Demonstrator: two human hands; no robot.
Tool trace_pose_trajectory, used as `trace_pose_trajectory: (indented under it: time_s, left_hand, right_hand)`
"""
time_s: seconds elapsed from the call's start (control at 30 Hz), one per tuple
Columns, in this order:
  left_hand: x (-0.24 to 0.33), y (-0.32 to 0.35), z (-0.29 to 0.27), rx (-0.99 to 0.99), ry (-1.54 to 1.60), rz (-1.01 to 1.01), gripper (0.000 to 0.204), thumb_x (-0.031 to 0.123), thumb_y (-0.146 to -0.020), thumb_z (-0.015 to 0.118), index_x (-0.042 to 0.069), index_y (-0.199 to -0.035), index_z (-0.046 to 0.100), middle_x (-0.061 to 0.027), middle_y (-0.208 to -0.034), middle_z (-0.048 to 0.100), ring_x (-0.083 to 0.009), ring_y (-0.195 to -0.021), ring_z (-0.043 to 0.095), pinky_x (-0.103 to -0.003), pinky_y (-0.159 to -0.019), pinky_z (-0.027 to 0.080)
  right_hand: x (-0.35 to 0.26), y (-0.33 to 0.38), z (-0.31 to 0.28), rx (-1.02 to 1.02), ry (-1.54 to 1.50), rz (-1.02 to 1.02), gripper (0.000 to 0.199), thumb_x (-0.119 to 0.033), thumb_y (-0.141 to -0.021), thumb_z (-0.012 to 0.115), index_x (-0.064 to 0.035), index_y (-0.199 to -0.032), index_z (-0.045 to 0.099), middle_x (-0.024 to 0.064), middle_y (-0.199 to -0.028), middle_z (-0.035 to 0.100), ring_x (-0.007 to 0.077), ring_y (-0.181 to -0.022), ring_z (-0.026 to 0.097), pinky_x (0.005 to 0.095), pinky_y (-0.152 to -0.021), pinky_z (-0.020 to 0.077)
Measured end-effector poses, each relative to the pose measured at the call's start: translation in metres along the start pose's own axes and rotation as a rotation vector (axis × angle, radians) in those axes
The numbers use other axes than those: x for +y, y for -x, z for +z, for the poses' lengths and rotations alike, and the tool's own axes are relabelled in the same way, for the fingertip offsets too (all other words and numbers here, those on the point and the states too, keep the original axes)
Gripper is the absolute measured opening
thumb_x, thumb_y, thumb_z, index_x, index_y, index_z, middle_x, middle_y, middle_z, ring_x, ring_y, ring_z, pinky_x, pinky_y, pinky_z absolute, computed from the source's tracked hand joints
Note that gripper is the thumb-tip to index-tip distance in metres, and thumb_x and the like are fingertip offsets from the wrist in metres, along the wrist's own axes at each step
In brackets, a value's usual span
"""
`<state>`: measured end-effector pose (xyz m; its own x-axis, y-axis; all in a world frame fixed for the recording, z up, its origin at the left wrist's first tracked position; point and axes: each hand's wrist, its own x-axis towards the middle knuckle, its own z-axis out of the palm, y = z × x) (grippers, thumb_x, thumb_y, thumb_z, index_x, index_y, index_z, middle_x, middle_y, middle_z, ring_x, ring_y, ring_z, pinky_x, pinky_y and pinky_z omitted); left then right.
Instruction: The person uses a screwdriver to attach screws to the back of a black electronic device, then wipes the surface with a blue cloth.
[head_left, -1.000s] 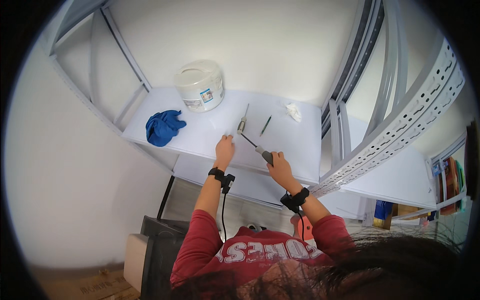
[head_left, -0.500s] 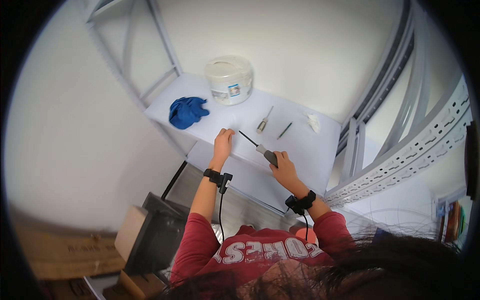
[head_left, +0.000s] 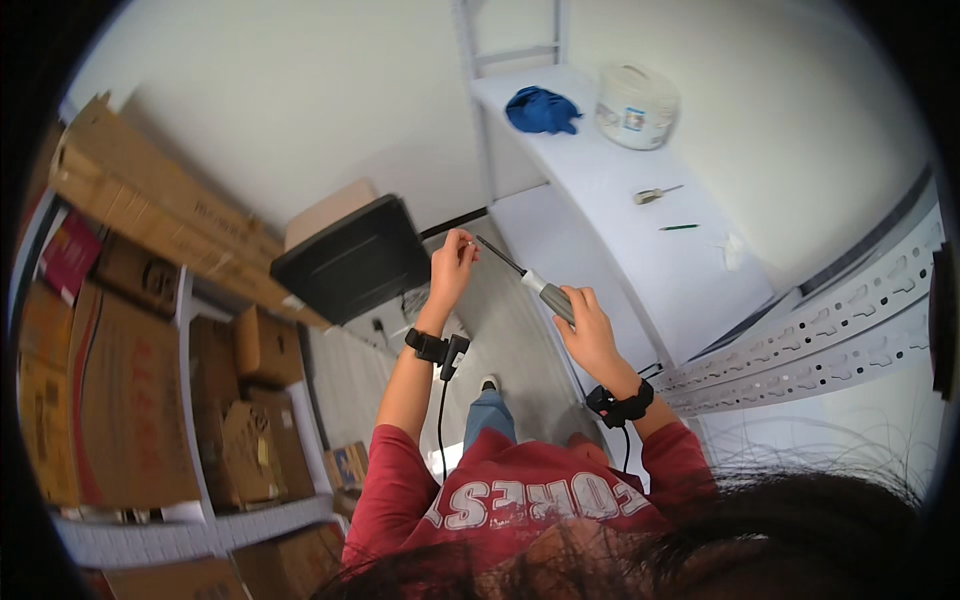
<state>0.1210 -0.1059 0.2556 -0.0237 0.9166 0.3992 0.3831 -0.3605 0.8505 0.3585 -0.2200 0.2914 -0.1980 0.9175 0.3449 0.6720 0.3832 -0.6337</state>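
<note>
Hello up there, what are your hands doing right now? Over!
Right hand shut on screwdriver. Left hand pinching near its tip, contents too small to tell. Nothing between the hands.

The screwdriver (head_left: 528,279) had a thick grey handle and a thin dark shaft. It was held in the air, off the white shelf (head_left: 640,230), with nothing under it but the floor far below. The right hand (head_left: 588,330) was wrapped round the handle, and the shaft slanted up and to the left from it. The fingertips of the left hand (head_left: 452,262) were pinched at the shaft's tip; whether something small sat between them could not be told.
</note>
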Motion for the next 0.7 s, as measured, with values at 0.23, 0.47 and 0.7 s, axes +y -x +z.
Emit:
trace_pose_trajectory:
  time_s: [0.23,0.47,0.7]
  left_hand:
    - [0.019,0.075,-0.07,0.169,-0.098,-0.092,0.012,0.001,-0.086,0.057,0.001,-0.094,0.048,-0.01,-0.077,0.067,-0.0135,-0.067,0.065,-0.025,-0.06,0.05]
    - [0.02,0.11,-0.112,0.261,-0.077,-0.141,0.012,0.002,-0.086,0.06,0.001,-0.093,0.05,-0.0081,-0.079,0.066,-0.0105,-0.069,0.064,-0.024,-0.061,0.051]
    - [0.021,0.122,-0.13,0.263,-0.181,-0.115,0.013,-0.001,-0.083,0.059,0.0,-0.092,0.05,-0.0073,-0.077,0.063,-0.014,-0.07,0.066,-0.025,-0.062,0.051]
  right_hand:
    - [-0.042,0.026,0.017,-0.128,-0.072,-0.103,0.042,-0.006,-0.08,0.062,-0.0001,-0.119,0.047,0.0175,-0.105,0.048,0.0369,-0.083,0.058,0.0425,-0.069,0.0483]
    - [-0.07,0.032,0.031,-0.196,-0.102,-0.15,0.043,-0.007,-0.08,0.063,-0.001,-0.119,0.047,0.0173,-0.106,0.048,0.0383,-0.085,0.058,0.0435,-0.071,0.0479]
    - [-0.09,0.035,0.039,-0.218,-0.11,-0.225,0.043,-0.007,-0.08,0.063,-0.0011,-0.119,0.047,0.0162,-0.105,0.048,0.0372,-0.084,0.058,0.0428,-0.07,0.0479]
